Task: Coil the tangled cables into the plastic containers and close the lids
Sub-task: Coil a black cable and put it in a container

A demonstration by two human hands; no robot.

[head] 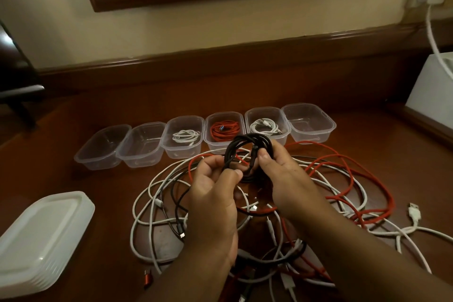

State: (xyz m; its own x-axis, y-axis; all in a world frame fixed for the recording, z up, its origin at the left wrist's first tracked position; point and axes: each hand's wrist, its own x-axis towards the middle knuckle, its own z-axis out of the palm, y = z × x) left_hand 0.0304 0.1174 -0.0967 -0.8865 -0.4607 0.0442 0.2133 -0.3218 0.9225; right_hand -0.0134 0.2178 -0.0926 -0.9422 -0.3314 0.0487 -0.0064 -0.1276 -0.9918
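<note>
Two forearms reach up from the bottom edge over a tangle of loose cables (pixel 282 203), white, red and black, spread across the wooden bench (pixel 367 149). Above the tangle, the left hand (pixel 215 179) and the right hand (pixel 284 174) hold a black cable (pixel 245 147) wound into a loop; the fingers of both hands are curled and clamped on its strands, the right thumb pressing one side of the coil, the left pinching the other. The coil hangs clear of the bench, just in front of the row of containers.

Six clear plastic containers (pixel 310 122) stand side by side along the far side of the bench, all open. Three already hold coiled cables: a white cable (pixel 185 136) in the third from the left, a red cable (pixel 224 130) in the fourth, another white one (pixel 264 127) in the fifth. The two at the left and the one at the far right hold nothing.

A stack of white lids (pixel 41 233) sits at the near left, well apart from the containers, none fitted yet. By this reckoning the job stands near halfway: the black coil awaits a container, several cables remain knotted, and every lid is still to be closed.
</note>
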